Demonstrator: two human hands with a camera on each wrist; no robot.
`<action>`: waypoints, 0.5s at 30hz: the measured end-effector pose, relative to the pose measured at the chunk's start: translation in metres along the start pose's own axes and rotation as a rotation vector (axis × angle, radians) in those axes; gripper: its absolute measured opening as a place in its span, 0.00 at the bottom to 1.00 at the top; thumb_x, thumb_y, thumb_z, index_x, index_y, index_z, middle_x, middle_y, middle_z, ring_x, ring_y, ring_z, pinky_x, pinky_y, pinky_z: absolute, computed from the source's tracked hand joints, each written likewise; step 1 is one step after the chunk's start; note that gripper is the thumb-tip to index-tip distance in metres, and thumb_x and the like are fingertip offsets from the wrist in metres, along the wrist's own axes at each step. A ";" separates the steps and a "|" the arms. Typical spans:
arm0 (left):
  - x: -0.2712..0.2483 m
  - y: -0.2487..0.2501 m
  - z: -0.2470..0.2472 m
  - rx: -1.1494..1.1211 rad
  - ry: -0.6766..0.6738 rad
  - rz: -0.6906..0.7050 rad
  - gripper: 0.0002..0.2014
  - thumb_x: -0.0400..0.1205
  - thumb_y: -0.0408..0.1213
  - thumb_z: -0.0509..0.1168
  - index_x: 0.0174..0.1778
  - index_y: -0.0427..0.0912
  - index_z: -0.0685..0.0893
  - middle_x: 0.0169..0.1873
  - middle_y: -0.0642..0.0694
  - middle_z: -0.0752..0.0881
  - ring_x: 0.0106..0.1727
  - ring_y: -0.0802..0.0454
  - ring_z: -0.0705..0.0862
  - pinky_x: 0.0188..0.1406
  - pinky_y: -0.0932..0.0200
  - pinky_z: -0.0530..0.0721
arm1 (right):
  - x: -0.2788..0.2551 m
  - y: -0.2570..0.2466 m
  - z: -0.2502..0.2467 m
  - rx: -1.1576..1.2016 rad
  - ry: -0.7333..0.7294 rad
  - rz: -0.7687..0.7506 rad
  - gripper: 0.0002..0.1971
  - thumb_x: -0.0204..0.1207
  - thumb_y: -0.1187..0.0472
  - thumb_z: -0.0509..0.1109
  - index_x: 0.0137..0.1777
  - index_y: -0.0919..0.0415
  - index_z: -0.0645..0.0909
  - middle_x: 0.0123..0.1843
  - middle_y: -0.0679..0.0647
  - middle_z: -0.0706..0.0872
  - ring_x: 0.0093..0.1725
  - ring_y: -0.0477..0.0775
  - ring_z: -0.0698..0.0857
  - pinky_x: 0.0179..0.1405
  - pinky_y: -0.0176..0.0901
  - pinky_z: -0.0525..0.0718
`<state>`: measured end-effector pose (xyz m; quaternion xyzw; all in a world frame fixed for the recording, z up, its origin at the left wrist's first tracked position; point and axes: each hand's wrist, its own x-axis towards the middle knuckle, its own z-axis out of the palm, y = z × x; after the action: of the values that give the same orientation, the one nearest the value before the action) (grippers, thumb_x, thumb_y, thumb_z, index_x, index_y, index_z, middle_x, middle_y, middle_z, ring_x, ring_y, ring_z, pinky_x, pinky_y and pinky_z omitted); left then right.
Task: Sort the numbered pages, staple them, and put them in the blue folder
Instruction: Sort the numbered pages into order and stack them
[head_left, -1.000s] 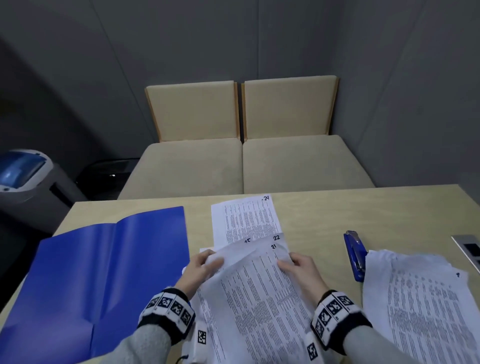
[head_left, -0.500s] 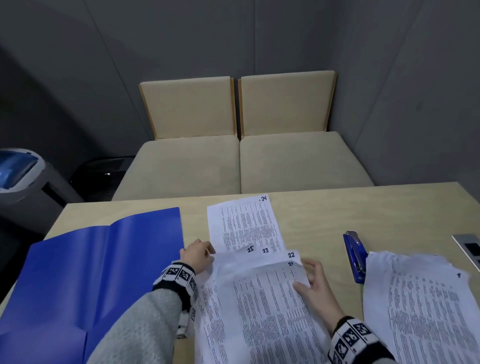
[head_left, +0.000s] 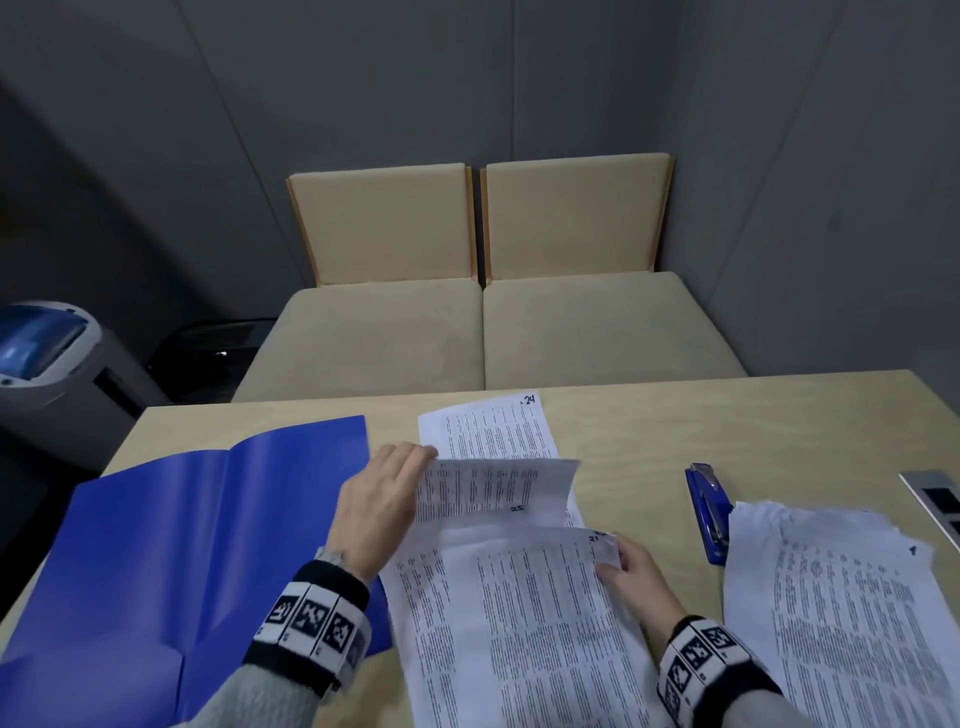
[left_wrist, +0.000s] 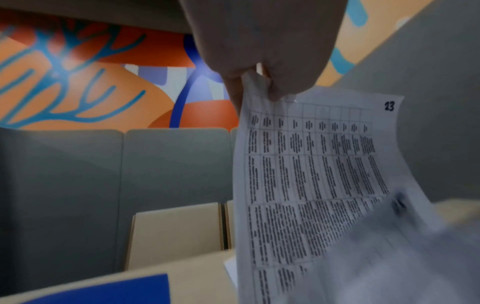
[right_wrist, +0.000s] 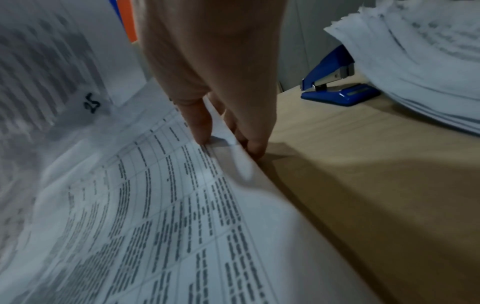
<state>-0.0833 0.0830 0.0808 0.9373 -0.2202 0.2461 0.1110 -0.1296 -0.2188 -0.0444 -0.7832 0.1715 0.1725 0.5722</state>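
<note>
My left hand (head_left: 423, 457) pinches the top left corner of a lifted sheet (head_left: 498, 488). In the left wrist view my left hand (left_wrist: 255, 82) holds page 23 (left_wrist: 311, 174) upright. A page numbered 25 (right_wrist: 52, 67) stands curled beside it. My right hand (head_left: 610, 558) pinches the top right edge of the front stack (head_left: 519, 623), thumb on top and fingers beneath (right_wrist: 226, 142). Page 24 (head_left: 488, 431) lies flat further back. The blue folder (head_left: 182, 545) lies open at the left. The blue stapler (head_left: 709, 512) sits to the right.
A thick loose pile of pages (head_left: 841, 597) lies at the right, touching the stapler. A metal socket plate (head_left: 935, 499) is set in the table's right edge. Beige bench seats (head_left: 483, 332) stand behind the table. A grey bin (head_left: 47, 353) is at the left.
My left hand has raised the sheet's top left corner off the stack, so it curls up. My right hand moved from lying on the stack to pinching its top right edge.
</note>
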 end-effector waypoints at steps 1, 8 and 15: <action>0.005 -0.001 -0.011 -0.004 0.080 -0.019 0.29 0.62 0.13 0.72 0.54 0.43 0.76 0.41 0.46 0.86 0.36 0.49 0.83 0.14 0.56 0.79 | -0.008 -0.011 0.000 0.040 -0.004 0.005 0.14 0.79 0.69 0.63 0.61 0.55 0.79 0.57 0.48 0.85 0.58 0.49 0.83 0.61 0.46 0.81; 0.055 -0.024 -0.090 -0.229 0.458 -0.378 0.12 0.78 0.23 0.59 0.55 0.36 0.81 0.45 0.39 0.87 0.45 0.46 0.82 0.44 0.55 0.77 | -0.026 -0.034 -0.021 0.299 -0.109 -0.032 0.07 0.76 0.71 0.64 0.40 0.61 0.79 0.38 0.60 0.78 0.41 0.58 0.76 0.43 0.47 0.72; 0.066 -0.066 -0.064 -0.478 0.096 -0.497 0.09 0.81 0.26 0.60 0.51 0.40 0.83 0.42 0.41 0.88 0.40 0.46 0.84 0.42 0.59 0.80 | -0.030 -0.070 -0.051 0.679 -0.217 -0.104 0.04 0.71 0.76 0.66 0.44 0.69 0.76 0.41 0.64 0.84 0.37 0.55 0.87 0.35 0.40 0.86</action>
<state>-0.0275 0.1382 0.1624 0.8971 -0.0313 0.1971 0.3941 -0.1193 -0.2453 0.0425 -0.5333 0.1174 0.1584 0.8226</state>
